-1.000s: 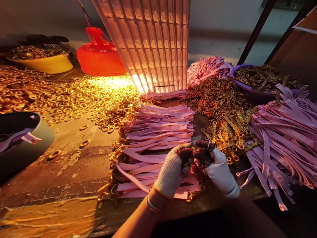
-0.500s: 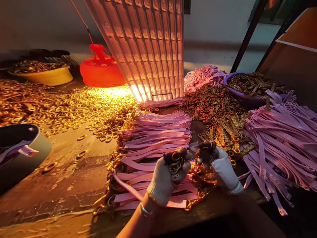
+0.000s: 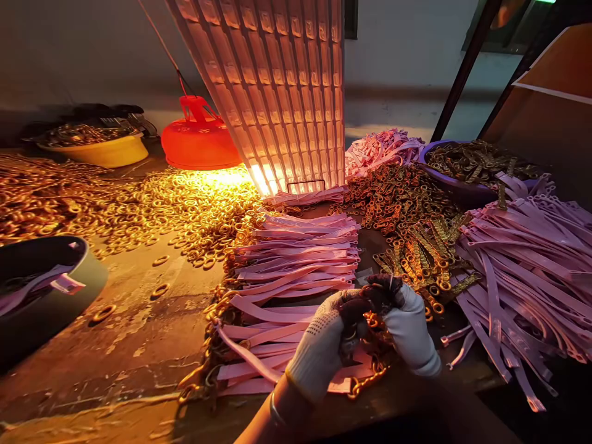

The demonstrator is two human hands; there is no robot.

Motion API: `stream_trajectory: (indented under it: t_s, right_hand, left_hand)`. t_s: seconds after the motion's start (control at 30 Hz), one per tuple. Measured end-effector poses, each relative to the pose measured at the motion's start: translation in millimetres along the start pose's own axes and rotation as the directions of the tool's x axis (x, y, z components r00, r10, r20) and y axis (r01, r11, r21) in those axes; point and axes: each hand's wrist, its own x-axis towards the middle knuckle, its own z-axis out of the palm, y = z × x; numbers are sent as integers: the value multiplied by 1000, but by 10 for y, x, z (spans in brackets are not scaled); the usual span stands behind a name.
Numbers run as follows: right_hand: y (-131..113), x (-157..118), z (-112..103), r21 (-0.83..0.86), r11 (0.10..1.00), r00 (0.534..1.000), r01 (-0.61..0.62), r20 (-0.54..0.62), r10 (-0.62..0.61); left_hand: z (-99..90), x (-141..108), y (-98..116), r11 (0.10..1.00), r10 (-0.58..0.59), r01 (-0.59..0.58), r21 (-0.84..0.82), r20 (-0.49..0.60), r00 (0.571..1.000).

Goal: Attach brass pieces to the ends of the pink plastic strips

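Observation:
My left hand [image 3: 330,336], in a pale knit glove with dark fingertips, is closed over metal rings; its turned palm now hides most of them. Close against it, my right hand [image 3: 402,317] in a white glove has its fingers pinched together, and what they hold cannot be made out. Both hands are above the near end of a row of pink straps [image 3: 296,265] laid side by side. Gold chain links [image 3: 367,382] hang along the strap ends beneath the hands.
Loose gold rings [image 3: 157,216] cover the left under a red lamp [image 3: 201,139]. A dark bowl [image 3: 95,271] stands at the near left, a yellow basin [image 3: 106,151] behind. Brass links [image 3: 402,191], a purple basin [image 3: 444,176] and more pink straps [image 3: 522,265] lie right.
My left hand has turned over and moved right, so its rings are mostly hidden. The two hands, apart before, have come together at the fingertips. The view has tilted slightly.

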Motion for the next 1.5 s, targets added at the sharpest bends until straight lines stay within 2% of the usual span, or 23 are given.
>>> stream_trajectory:
  t_s: [0.13,0.2,0.27,0.37,0.43,0.5,0.57,0.63,0.67,0.73,0.83,0.9,0.93,0.97,1.03,1.1,1.13,1.2,1.3,1.4,1.5]
  right_hand:
    - [24,-78,-39,-200,967,987,159,66,-148]
    - [4,-97,-68,-296,924,968,243,137,-210]
    - [-28,-96,-101,-428,837,937,342,223,-269]
    - [-98,-68,-136,-570,667,874,480,373,-310]
    - [-165,-45,-138,-619,574,835,536,489,-251]
    - [-234,-27,-121,-693,442,804,569,581,-123]
    - [-286,-20,-94,-751,290,780,593,626,27]
    - [-306,-24,-66,-763,208,756,612,642,130]
    - [-304,-30,-56,-772,203,758,602,633,158]
    - [-280,-43,-48,-810,247,799,532,577,172]
    - [-214,-65,-63,-815,427,867,392,483,125]
    - [-160,-87,-75,-766,544,889,343,452,75]
    - [-131,-102,-75,-749,576,897,327,437,60]
    - [-102,-119,-71,-746,589,905,310,421,57]
    - [-44,-157,-50,-760,582,913,288,402,73]
    - [3,-193,-21,-772,569,910,284,403,92]
    - [22,-209,-6,-770,570,908,286,409,96]
    - [47,-232,17,-753,590,902,290,421,93]
    - [59,-248,31,-736,620,905,270,415,98]
    - [57,-248,22,-718,658,906,227,404,128]
    - [65,-248,0,-679,711,890,183,422,174]
  left_hand:
    - [37,-23,-138,995,89,-92,-40,-78,993]
    - [36,-39,-148,992,120,-122,-38,-69,990]
    - [17,-64,-108,990,134,-131,56,-43,990]
    - [-59,-102,-15,924,203,-183,336,-26,979]
    - [-131,-113,29,827,265,-238,509,21,964]
    - [-197,-111,53,775,245,-237,586,66,967]
    - [-239,-101,69,815,167,-164,556,45,985]
    - [-249,-90,89,875,91,-78,477,-5,996]
    - [-244,-87,103,898,65,-47,438,-27,997]
    - [-230,-83,138,923,19,-3,385,-37,999]
    - [-239,-53,228,929,-36,30,368,10,999]
    - [-283,21,331,890,-30,14,456,29,999]
    - [-314,84,401,847,2,-16,532,26,1000]
    - [-346,166,481,767,69,-64,639,17,997]
    - [-403,378,667,505,260,-160,848,26,965]
    - [-427,624,853,237,422,-189,953,74,904]
    - [-421,747,932,140,458,-179,974,97,884]
    - [-376,971,1035,30,457,-142,989,113,882]
    - [-264,1203,1041,-149,406,-55,987,112,907]
    - [-184,1284,944,-291,351,18,956,89,932]
    - [-168,1260,841,-376,314,55,925,71,947]
